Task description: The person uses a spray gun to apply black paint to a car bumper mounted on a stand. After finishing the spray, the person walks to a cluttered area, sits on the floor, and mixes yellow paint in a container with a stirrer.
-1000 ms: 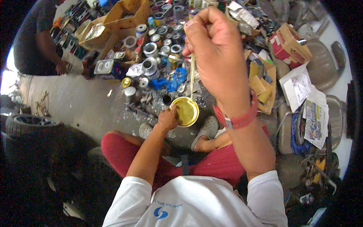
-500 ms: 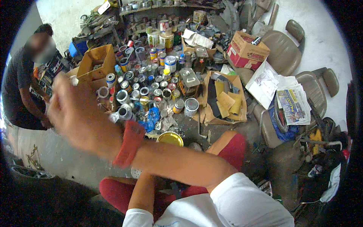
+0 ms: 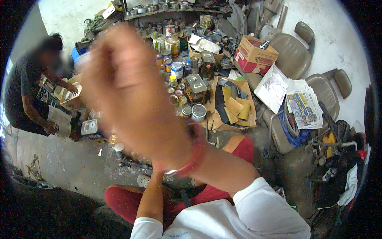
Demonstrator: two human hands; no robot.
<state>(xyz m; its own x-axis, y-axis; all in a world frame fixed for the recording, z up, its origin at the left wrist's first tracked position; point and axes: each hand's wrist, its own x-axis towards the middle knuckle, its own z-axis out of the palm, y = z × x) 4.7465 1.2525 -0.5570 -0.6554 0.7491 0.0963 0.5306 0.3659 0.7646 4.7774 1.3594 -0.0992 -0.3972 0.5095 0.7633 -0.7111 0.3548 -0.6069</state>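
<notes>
My right hand (image 3: pixel 131 91) is raised large across the middle, with a red wristband (image 3: pixel 197 153) around its wrist. Its fingers look curled, but motion smears them and I cannot see whether anything is in them. My left forearm (image 3: pixel 150 199) comes up from the lower edge. My left hand is hidden behind the right wrist, so its grip does not show. Beyond my right hand stand crowded paint cans, among them a white-and-blue can (image 3: pixel 177 70), a rectangular metal tin (image 3: pixel 196 84) and a can with a grey lid (image 3: pixel 199 112). The raised hand covers many others.
At the left another person (image 3: pixel 28 87) bends over a cardboard box (image 3: pixel 73 101), beside a rectangular tin (image 3: pixel 89 126). An open carton of sandpaper sheets (image 3: pixel 234 105) lies right of the cans. Chairs (image 3: pixel 292 55) with a red-and-tan box (image 3: pixel 256 53) and newspapers (image 3: pixel 304 107) line the right.
My right hand has swung up and to the right, nearer the view, now covering many cans and the yellow-gold round container. The other person has leaned over and reached to the box.
</notes>
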